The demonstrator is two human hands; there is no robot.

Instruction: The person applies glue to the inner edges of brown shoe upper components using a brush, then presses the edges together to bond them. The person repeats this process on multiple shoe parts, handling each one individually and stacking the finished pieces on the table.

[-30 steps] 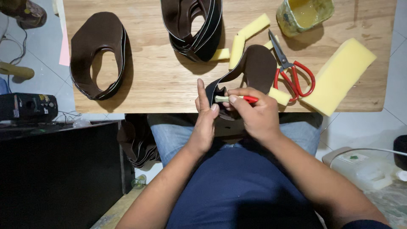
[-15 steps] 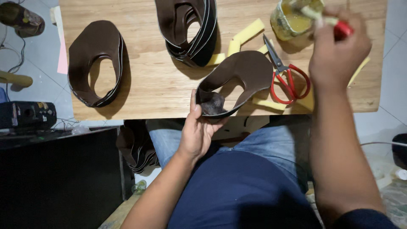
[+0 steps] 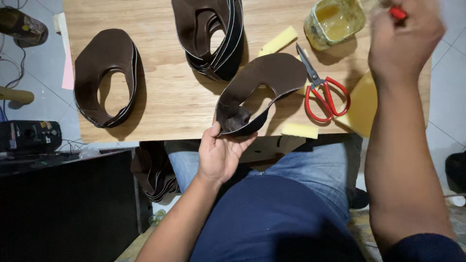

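1. Left hand (image 3: 221, 155): fingers closed on the near edge of a curved brown leather piece (image 3: 264, 85), thumb on its left rim; the piece rests on the front part of the wooden counter (image 3: 165, 104) and overhangs its near edge slightly.
2. Right hand (image 3: 405, 36): raised at the far right, closed around a red-handled tool (image 3: 397, 12) whose working end is out of view; blurred.
3. The two hands are well apart.
4. Yellowish jar of amber liquid (image 3: 335, 22): far right of the counter, just beside the right hand.
5. Red-handled scissors (image 3: 323, 90): lying flat, just right of the held leather piece.
6. Yellow sponge blocks (image 3: 279, 41): several, scattered near the scissors and the leather piece.
7. Stack of brown leather pieces (image 3: 208, 36): far centre of the counter.
8. Single brown leather piece (image 3: 107, 73): left side of the counter.
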